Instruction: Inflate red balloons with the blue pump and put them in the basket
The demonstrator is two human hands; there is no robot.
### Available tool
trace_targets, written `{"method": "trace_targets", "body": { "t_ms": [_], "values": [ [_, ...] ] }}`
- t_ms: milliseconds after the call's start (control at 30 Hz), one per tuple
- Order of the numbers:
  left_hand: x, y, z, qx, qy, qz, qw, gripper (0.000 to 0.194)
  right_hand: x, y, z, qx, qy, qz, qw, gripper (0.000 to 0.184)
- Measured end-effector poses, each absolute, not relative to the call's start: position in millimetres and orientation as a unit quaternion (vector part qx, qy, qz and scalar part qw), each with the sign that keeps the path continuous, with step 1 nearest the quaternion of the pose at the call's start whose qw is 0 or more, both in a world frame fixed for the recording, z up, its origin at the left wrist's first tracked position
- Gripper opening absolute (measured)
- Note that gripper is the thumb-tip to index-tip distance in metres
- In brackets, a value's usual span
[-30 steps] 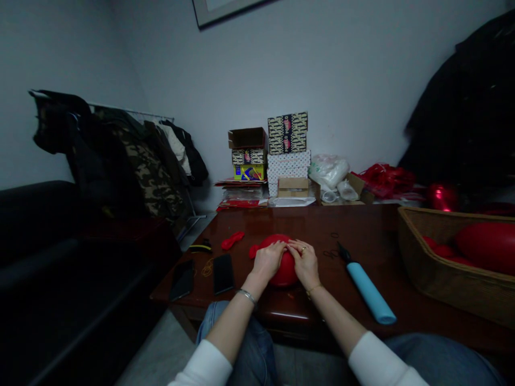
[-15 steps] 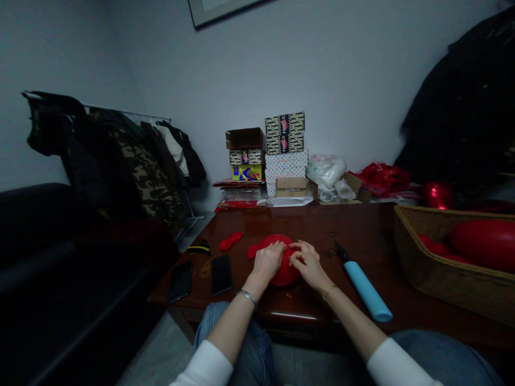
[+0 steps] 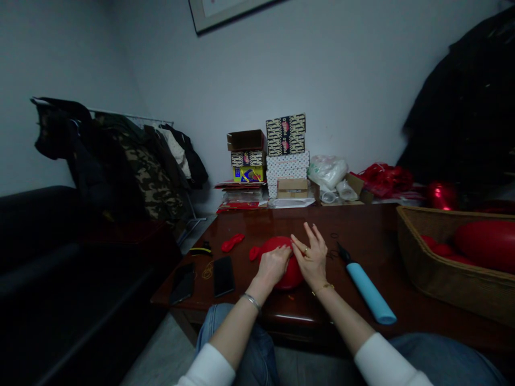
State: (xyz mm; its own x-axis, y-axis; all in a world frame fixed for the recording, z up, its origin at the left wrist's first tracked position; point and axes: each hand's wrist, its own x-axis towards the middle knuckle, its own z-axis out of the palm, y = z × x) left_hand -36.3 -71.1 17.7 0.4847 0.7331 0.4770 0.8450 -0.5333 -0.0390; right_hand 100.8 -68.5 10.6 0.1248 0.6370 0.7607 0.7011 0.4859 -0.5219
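Note:
A round, inflated red balloon [image 3: 290, 277] rests on the dark wooden table under both hands. My left hand [image 3: 273, 265] is closed, its curled fingers pinching the top of the balloon, where the neck is hidden. Against those fingertips, my right hand [image 3: 311, 257] pinches at the same spot with thumb and index finger, while its other fingers stretch up and away. Left of the balloon lie a small limp red balloon [image 3: 254, 253] and a red bundle [image 3: 233, 242]. A light-blue hand pump [image 3: 370, 292] with a black nozzle lies to the right.
Two dark phones [image 3: 223, 276] and a yellow-black tool [image 3: 200, 250] lie at the table's left, with yellow string [image 3: 207, 271] between. A wicker basket [image 3: 450, 279] holding red balloons stands at the right. Stacked boxes [image 3: 286, 134] rise at the back.
My right hand's outer fingers have straightened and lifted upward, its thumb and index staying near the left fingertips. My left hand stays on the balloon. The view has shifted slightly.

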Motion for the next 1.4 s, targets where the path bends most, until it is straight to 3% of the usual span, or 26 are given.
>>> {"method": "trace_targets", "body": {
  "t_ms": [133, 367, 667, 967, 1133, 1400],
  "values": [
    [-32.7, -71.8, 15.3, -0.857, -0.455, -0.191, 0.149, 0.029, 95.4, -59.0, -0.3, -0.527, -0.647, 0.013, 0.551, 0.033],
    [-51.2, -67.8, 18.2, -0.84, -0.475, -0.243, 0.096, 0.029, 113.4, -35.4, -11.1, -0.519, -0.674, 0.087, 0.519, 0.062],
    [-61.1, -66.0, 33.6, -0.813, -0.527, -0.246, 0.025, 0.029, 90.2, -36.0, -2.8, -0.405, -0.799, 0.105, 0.433, 0.074],
    [-70.1, -73.5, 38.4, -0.812, -0.521, -0.26, -0.023, 0.031, 68.5, -39.9, -1.7, -0.453, -0.784, 0.076, 0.417, 0.062],
    [-76.1, -80.5, 40.0, -0.82, -0.529, -0.212, 0.053, 0.038, 68.1, -46.9, 0.0, -0.476, -0.774, 0.043, 0.415, 0.053],
    [-94.2, -78.0, 39.0, -0.882, -0.399, -0.182, 0.171, 0.036, 64.0, -53.3, -0.2, -0.479, -0.774, 0.016, 0.413, 0.043]
  ]
}}
